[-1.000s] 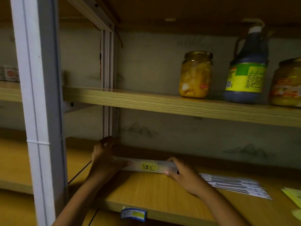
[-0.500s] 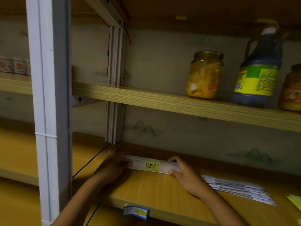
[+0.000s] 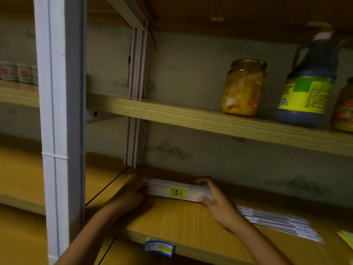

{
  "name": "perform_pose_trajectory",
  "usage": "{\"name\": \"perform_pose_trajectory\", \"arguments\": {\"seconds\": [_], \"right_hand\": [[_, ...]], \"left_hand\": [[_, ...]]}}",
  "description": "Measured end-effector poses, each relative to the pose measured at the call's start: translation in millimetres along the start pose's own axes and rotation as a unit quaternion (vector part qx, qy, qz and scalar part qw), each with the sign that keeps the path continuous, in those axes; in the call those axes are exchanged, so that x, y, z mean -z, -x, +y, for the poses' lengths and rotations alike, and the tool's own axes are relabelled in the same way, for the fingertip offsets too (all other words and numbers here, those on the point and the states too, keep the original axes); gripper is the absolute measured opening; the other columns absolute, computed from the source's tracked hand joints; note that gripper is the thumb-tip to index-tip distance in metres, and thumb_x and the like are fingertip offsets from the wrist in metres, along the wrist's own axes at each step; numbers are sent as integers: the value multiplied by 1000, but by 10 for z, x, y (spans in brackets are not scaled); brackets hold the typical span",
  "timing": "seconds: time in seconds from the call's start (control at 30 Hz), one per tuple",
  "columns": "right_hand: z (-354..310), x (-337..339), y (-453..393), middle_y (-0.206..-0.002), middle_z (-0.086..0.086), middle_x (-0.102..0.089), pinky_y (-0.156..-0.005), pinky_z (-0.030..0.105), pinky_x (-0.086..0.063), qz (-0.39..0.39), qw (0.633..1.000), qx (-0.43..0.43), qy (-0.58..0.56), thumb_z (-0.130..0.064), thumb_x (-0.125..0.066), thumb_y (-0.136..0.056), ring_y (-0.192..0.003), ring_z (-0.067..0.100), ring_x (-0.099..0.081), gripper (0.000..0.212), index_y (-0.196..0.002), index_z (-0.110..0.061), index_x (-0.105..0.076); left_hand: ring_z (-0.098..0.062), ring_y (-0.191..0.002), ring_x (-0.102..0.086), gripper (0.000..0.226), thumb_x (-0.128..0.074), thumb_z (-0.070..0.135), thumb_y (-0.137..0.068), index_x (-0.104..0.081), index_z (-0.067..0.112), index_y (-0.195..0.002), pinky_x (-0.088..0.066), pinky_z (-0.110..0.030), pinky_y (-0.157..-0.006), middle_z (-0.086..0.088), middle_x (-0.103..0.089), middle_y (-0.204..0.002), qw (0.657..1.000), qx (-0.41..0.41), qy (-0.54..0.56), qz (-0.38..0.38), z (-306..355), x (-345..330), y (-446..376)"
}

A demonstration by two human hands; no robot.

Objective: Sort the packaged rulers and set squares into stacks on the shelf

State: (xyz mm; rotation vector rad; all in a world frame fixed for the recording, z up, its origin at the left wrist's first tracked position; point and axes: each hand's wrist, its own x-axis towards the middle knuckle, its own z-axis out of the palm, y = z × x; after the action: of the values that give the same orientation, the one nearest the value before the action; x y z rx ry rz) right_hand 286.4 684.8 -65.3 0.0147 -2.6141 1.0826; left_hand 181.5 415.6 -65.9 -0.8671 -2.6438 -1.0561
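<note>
On the lower wooden shelf [image 3: 172,222], near the back wall, a packaged ruler [image 3: 177,191] lies flat. The left hand [image 3: 133,190] presses its left end; the right hand [image 3: 215,201] pinches the right end between thumb and fingers. A fanned stack of packaged rulers [image 3: 280,224] lies just right.

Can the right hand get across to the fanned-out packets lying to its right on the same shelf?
Probably yes. The right hand is at the end of the ruler stack, and the fanned packets lie just beyond its wrist on the same shelf, with only bare board between them.
</note>
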Motion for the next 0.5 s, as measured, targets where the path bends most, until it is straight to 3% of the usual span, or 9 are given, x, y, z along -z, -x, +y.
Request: {"name": "perform_pose_trajectory", "arguments": {"seconds": [0.1, 0.2, 0.37, 0.5], "right_hand": [[-15, 13, 7, -120, -19, -56, -92, 30, -53, -19, 1000, 2, 9, -15, -59, -96, -107, 0, -55, 39, -113, -49, -51], [-18, 8, 19, -117, -23, -56, -87, 26, -54, -12, 1000, 2, 11, -15, -60, -95, -106, -2, -55, 38, -110, -49, -53], [-41, 24, 37, -115, -21, -56, -81, 21, -52, -6, 1000, -3, 8, -15, -62, -95, -103, 0, -56, 36, -110, -46, -55], [-96, 53, 65, -117, -17, -59, -83, 21, -54, -12, 1000, 4, -18, -12, -64, -93, -106, 3, -58, 37, -111, -44, -58]], "left_hand": [[-22, -126, -36, 34, -54, 12, -92, -50, 36, -116, -37, -40, -104, 5, -39, -120, 999, -1, -34, 25, 29, -15, 8], [-21, -134, -27, 40, -57, 22, -87, -55, 33, -125, -26, -40, -111, 4, -39, -135, 990, -5, -120, 75, 73, -17, 23], [-17, -119, -46, 33, -55, 30, -94, -55, 31, -127, -44, -34, -98, 3, -48, -131, 996, -4, -74, 45, 87, 5, 30], [-16, -112, -50, 29, -57, 30, -94, -57, 32, -123, -45, -32, -92, 1, -52, -123, 998, 11, -54, 35, 95, 9, 26]]}}
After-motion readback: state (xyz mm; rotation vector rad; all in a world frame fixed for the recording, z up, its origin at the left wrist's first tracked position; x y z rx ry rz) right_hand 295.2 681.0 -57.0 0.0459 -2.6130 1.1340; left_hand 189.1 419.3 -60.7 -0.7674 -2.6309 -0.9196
